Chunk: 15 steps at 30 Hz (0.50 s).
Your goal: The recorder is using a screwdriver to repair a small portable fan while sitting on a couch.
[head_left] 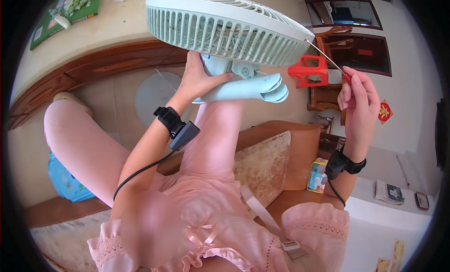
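Observation:
A small pale-blue and white electric fan (pixel 229 35) is held up in front of me, its round grille turned on its side at the top of the view. My left hand (pixel 199 79) is closed around the fan's neck, just below the grille, beside the folded light-blue stand (pixel 248 87). Between the thumb and fingers of my right hand (pixel 360 94) is a thin screwdriver (pixel 329 57) with a red handle. Its metal shaft slants up to the left, and its tip meets the right rim of the grille. Both wrists wear black straps with small devices.
A table (pixel 126 30) with a carved wooden edge stands at upper left, bearing a green book (pixel 86 14) with leafy scraps. Beyond my right hand is a red stool (pixel 309 71). A brown sofa (pixel 300 150) with a cushion (pixel 265 162) lies beneath me. A white surface (pixel 389 220) is at right.

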Available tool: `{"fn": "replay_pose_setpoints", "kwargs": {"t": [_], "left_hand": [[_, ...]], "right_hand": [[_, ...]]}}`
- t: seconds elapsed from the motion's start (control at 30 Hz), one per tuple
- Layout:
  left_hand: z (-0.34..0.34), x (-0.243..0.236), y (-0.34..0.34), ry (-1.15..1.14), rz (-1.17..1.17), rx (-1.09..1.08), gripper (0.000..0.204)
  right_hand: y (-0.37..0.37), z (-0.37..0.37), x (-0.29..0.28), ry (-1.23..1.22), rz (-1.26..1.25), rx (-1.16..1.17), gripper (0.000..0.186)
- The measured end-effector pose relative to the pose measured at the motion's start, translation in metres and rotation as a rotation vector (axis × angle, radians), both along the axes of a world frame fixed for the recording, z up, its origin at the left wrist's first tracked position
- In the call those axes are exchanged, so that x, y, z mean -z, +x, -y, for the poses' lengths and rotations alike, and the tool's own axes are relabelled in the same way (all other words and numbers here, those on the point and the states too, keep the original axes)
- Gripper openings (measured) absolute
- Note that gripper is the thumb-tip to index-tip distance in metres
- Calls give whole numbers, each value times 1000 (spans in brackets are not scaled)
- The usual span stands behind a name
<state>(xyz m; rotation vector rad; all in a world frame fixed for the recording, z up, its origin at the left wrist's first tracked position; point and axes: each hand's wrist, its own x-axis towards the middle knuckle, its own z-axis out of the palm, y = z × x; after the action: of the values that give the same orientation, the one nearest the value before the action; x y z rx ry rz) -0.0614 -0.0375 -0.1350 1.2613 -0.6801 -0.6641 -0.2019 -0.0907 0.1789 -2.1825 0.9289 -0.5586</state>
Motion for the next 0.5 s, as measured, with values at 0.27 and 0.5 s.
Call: {"fn": "replay_pose_setpoints", "kwargs": {"t": [0.27,0.5], "left_hand": [[6,-3,4,14,128,-13,114],[7,-1,4,26,129,-12,110]], "right_hand": [[0,0,3,-49,-7,-5,22],[3,-3,1,-87,-71,-37,23]]}}
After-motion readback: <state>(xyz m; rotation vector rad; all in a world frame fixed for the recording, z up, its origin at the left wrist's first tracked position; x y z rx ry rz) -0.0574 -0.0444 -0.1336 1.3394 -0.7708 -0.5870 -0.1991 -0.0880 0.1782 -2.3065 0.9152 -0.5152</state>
